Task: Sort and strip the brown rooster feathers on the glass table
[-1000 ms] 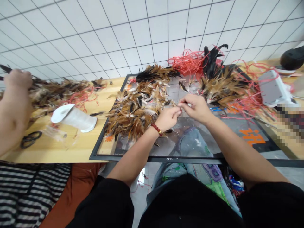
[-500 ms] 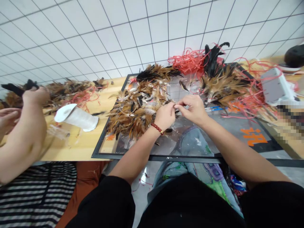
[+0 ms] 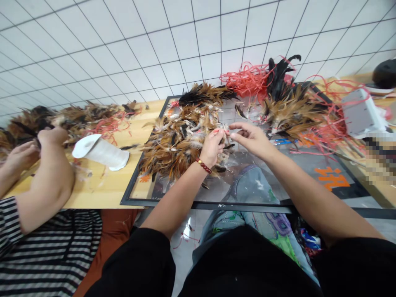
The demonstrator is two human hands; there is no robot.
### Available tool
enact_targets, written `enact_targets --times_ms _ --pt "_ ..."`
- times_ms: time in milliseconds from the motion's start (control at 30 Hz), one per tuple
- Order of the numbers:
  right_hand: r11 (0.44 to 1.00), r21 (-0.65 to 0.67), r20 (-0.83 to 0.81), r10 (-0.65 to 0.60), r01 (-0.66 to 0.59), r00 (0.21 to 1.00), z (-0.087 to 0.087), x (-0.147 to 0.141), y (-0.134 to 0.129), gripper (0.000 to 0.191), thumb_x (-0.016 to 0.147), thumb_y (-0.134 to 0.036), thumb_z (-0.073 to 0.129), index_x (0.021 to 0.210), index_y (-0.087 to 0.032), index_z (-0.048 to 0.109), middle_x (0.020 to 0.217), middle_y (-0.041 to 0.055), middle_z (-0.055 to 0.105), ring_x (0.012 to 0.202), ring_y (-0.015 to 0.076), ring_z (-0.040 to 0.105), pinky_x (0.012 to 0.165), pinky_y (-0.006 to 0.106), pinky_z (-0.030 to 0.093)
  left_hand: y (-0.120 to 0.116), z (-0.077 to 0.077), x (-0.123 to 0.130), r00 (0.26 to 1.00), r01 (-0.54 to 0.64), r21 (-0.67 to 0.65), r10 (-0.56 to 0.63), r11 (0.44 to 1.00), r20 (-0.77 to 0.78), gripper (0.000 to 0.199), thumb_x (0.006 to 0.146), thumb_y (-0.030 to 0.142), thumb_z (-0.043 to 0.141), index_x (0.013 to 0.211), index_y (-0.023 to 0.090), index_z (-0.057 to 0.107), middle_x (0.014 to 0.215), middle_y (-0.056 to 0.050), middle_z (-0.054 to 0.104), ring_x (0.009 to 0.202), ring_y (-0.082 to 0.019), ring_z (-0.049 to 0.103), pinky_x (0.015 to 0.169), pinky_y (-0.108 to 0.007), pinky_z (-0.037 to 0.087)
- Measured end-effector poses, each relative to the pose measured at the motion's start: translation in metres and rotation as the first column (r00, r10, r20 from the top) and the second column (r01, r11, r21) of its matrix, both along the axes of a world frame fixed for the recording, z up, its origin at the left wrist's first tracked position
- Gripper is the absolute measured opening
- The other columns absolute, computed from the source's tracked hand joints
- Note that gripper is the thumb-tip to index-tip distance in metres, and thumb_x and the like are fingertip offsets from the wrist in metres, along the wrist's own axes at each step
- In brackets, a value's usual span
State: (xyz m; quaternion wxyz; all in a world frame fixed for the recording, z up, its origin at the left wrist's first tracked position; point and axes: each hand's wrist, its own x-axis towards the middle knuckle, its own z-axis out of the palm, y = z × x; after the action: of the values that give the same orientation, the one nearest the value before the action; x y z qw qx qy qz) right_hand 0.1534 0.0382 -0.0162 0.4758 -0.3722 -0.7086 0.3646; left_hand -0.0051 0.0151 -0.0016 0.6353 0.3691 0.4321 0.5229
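My left hand (image 3: 213, 146), with a beaded bracelet at the wrist, is closed on a small feather bunch (image 3: 223, 129) that shows pink and white at its tip. My right hand (image 3: 251, 139) is just right of it, its thumb and forefinger close to the bunch's pink end; whether they grip anything is too small to tell. Left of my hands a big heap of brown feathers (image 3: 173, 152) lies on the black-framed glass panel (image 3: 247, 198). Behind and to the right is another pile of brown and black feathers (image 3: 293, 109).
A tangle of pink string (image 3: 247, 80) lies at the back by the tiled wall. A white roll (image 3: 102, 152) lies on the wooden table (image 3: 142, 119) at left, near a co-worker's hands (image 3: 49, 138) and more feathers. A grey-white box (image 3: 360, 111) stands at right.
My left hand has turned, showing the pink-tipped bunch, and my right fingers have spread slightly apart from it. The co-worker's hands at left have moved right and lower.
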Motion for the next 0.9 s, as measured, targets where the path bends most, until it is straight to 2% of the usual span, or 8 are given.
enact_targets --times_ms 133,300,433,567,633,700,800,900 --pt "0.990 -0.132 -0.114 0.037 -0.052 0.993 -0.010 -0.011 -0.002 0.052 0.074 -0.042 0.078 0.119 -0.019 0.068 0.104 0.0047 0.071 0.063 0.0099 0.055 0.059 0.027 0.048 -0.002 0.003 0.002 0.999 -0.023 -0.010 0.024 1.000 0.031 0.019 0.093 0.028 0.064 0.080 0.015 0.057 0.067 0.005 0.052 0.040 0.001 0.029 0.039 -0.014 0.012" --pt "0.988 -0.132 -0.113 -0.095 0.080 0.989 -0.004 -0.010 -0.004 0.028 0.075 -0.045 0.075 0.078 -0.017 0.069 0.068 0.0012 0.065 0.062 0.0126 0.053 0.062 0.029 0.045 -0.003 0.000 0.004 0.996 -0.093 0.028 0.093 0.995 -0.002 0.029 0.090 0.026 0.068 0.066 0.013 0.056 0.052 0.007 0.039 0.040 0.000 0.027 0.039 -0.015 0.013" --pt "0.994 -0.052 -0.054 -0.096 0.093 0.994 0.000 -0.005 -0.004 0.030 0.075 -0.046 0.075 0.069 -0.019 0.063 0.069 0.0011 0.061 0.066 0.0136 0.052 0.063 0.028 0.041 -0.002 0.001 0.004 0.982 -0.176 0.027 0.174 0.984 0.071 0.029 0.086 0.017 0.071 0.062 0.012 0.055 0.053 0.007 0.042 0.041 0.001 0.026 0.039 -0.015 0.014" --pt "0.967 -0.240 -0.074 0.069 -0.085 0.995 -0.001 -0.007 -0.004 0.036 0.077 -0.053 0.072 0.076 -0.020 0.057 0.066 0.0000 0.061 0.057 0.0118 0.050 0.058 0.028 0.039 -0.002 0.005 -0.001 0.966 -0.072 -0.054 0.083 0.996 0.247 0.020 0.083 0.012 0.072 0.068 0.013 0.059 0.056 0.006 0.043 0.042 0.000 0.029 0.039 -0.014 0.017" --pt "0.962 -0.256 -0.071 0.076 -0.092 0.995 -0.002 -0.007 -0.002 0.038 0.077 -0.055 0.072 0.076 -0.020 0.056 0.065 -0.0010 0.059 0.056 0.0112 0.048 0.057 0.028 0.038 -0.003 0.007 -0.004 0.948 0.035 -0.085 -0.006 0.996 0.319 0.016 0.085 0.012 0.069 0.071 0.013 0.061 0.057 0.005 0.044 0.044 -0.001 0.032 0.040 -0.013 0.021" --pt "0.981 -0.188 -0.023 0.042 -0.046 0.999 -0.002 -0.003 0.001 0.037 0.078 -0.054 0.071 0.075 -0.020 0.057 0.065 -0.0016 0.056 0.059 0.0118 0.047 0.060 0.029 0.038 -0.004 0.009 -0.005 0.932 0.124 -0.095 -0.083 0.988 0.354 0.014 0.087 0.013 0.066 0.073 0.013 0.061 0.063 0.003 0.049 0.048 -0.003 0.037 0.042 -0.014 0.027" --pt "0.999 0.015 0.072 -0.040 0.039 0.997 0.001 0.007 0.007 0.030 0.083 -0.048 0.068 0.076 -0.020 0.060 0.071 0.0002 0.057 0.068 0.0147 0.050 0.068 0.031 0.041 -0.006 0.009 -0.006 0.935 0.205 -0.102 -0.164 0.973 0.316 0.018 0.087 0.012 0.063 0.069 0.012 0.058 0.069 0.001 0.052 0.052 -0.004 0.042 0.045 -0.015 0.034" --pt "0.969 0.245 0.116 -0.066 0.036 0.991 0.008 0.016 0.008 0.024 0.087 -0.042 0.066 0.076 -0.021 0.062 0.077 0.0022 0.060 0.077 0.0177 0.054 0.078 0.035 0.044 -0.006 0.007 -0.004 0.957 0.236 -0.108 -0.212 0.966 0.198 0.023 0.086 0.012 0.060 0.064 0.013 0.053 0.065 0.002 0.047 0.050 -0.005 0.039 0.044 -0.016 0.032"
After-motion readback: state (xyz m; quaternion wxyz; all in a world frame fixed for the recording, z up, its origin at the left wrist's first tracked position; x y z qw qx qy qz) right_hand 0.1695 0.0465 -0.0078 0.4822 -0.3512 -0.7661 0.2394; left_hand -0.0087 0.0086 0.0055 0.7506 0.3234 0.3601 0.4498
